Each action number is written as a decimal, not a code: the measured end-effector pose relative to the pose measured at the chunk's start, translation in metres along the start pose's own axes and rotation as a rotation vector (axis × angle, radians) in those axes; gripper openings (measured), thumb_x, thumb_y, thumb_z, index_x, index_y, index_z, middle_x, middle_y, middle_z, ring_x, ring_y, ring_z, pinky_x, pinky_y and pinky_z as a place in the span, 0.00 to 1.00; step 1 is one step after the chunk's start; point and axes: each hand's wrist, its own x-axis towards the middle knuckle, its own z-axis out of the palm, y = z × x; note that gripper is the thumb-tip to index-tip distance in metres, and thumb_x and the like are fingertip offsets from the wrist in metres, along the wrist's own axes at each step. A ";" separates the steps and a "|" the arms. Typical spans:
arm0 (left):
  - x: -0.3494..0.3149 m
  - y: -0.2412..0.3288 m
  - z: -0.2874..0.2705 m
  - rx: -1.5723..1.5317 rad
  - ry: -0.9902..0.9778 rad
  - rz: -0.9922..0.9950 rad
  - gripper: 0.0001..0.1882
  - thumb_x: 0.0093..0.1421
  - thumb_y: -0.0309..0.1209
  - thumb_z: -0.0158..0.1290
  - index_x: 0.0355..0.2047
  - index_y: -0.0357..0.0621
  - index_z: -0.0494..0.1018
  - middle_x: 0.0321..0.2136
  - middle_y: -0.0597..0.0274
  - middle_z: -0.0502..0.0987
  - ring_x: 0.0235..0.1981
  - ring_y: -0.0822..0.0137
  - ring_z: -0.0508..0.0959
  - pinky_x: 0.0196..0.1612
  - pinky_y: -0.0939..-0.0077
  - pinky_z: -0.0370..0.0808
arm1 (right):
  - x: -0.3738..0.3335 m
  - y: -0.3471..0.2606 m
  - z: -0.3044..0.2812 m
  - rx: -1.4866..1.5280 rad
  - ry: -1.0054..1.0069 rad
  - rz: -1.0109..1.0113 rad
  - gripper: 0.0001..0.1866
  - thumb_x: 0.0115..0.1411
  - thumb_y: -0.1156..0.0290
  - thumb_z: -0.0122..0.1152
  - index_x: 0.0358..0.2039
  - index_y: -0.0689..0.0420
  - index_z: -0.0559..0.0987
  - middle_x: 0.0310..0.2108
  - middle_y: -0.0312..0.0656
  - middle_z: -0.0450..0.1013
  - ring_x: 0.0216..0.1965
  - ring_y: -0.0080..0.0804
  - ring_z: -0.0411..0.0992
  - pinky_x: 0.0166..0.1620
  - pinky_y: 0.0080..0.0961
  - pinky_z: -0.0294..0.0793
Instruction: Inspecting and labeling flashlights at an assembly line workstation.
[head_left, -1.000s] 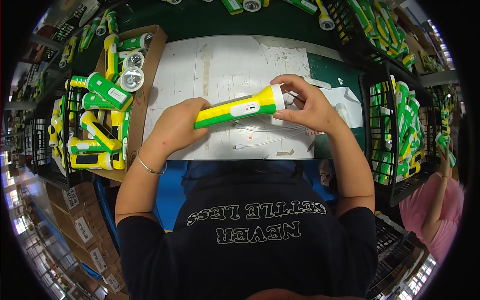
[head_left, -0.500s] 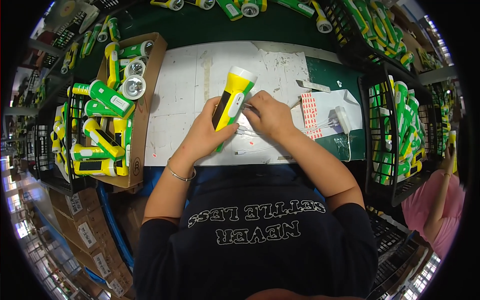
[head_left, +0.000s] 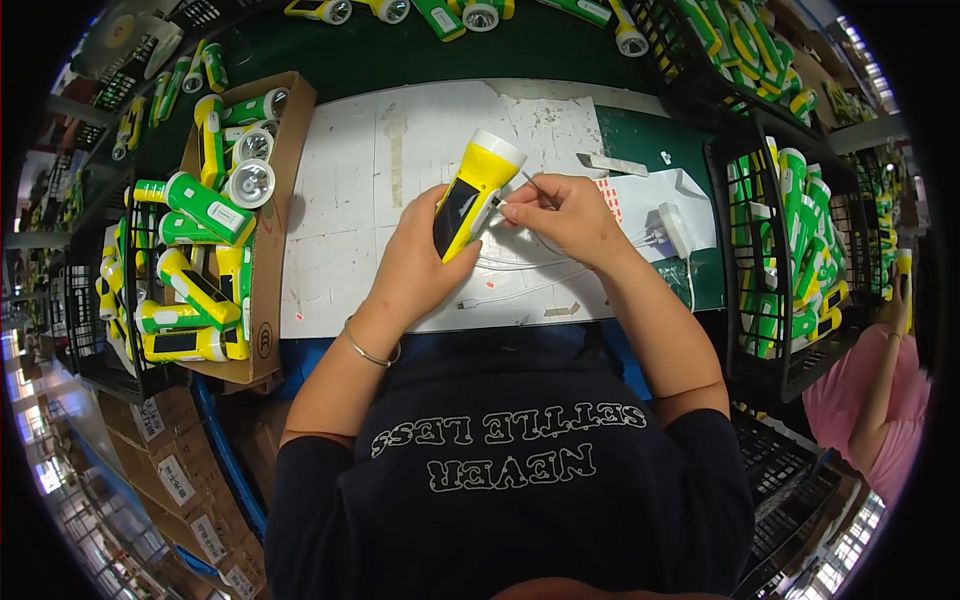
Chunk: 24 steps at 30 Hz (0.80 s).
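Note:
My left hand (head_left: 412,245) is wrapped round a yellow and green flashlight (head_left: 487,165) with a white head rim and a dark panel. It is held tilted above the white work surface (head_left: 345,190), its head pointing away from me. My right hand (head_left: 578,222) pinches a charging cable's small plug (head_left: 499,203) at the flashlight's side. Whether the plug sits inside a socket cannot be made out. White cables (head_left: 520,266) trail from beneath this hand toward a white charger block (head_left: 675,228) on the right. Another loose cable end (head_left: 470,303) lies near the front edge.
On the left stands a cardboard box (head_left: 270,230) of flashlights. Black crates (head_left: 722,250) with more flashlights flank me. A flat metal blade (head_left: 612,164) and a sheet of red stickers (head_left: 610,200) lie at the right. A person in pink (head_left: 875,400) is at far right.
The flashlight has turned, so its dark panel shows more. My right hand has shifted slightly right, and the plug in its fingers now shows against the flashlight's side.

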 end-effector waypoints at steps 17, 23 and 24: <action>-0.001 0.009 -0.007 0.233 0.089 0.041 0.30 0.46 0.31 0.60 0.49 0.39 0.62 0.39 0.50 0.68 0.39 0.51 0.72 0.40 0.65 0.71 | -0.009 0.003 -0.024 -0.361 0.186 -0.155 0.18 0.57 0.60 0.55 0.42 0.60 0.74 0.30 0.36 0.74 0.33 0.21 0.69 0.38 0.20 0.69; -0.010 0.030 0.001 0.014 -0.175 -0.009 0.30 0.46 0.28 0.60 0.49 0.40 0.61 0.37 0.52 0.70 0.38 0.57 0.73 0.43 0.70 0.70 | 0.004 -0.030 -0.019 -0.479 0.106 -0.301 0.24 0.55 0.49 0.51 0.28 0.61 0.76 0.18 0.45 0.70 0.22 0.32 0.68 0.27 0.25 0.65; -0.011 0.033 -0.001 -0.177 -0.296 -0.098 0.30 0.46 0.28 0.60 0.49 0.39 0.61 0.37 0.54 0.71 0.37 0.61 0.73 0.43 0.71 0.69 | 0.004 -0.028 -0.020 -0.439 0.071 -0.290 0.23 0.55 0.50 0.50 0.27 0.61 0.76 0.18 0.45 0.70 0.21 0.33 0.67 0.26 0.26 0.64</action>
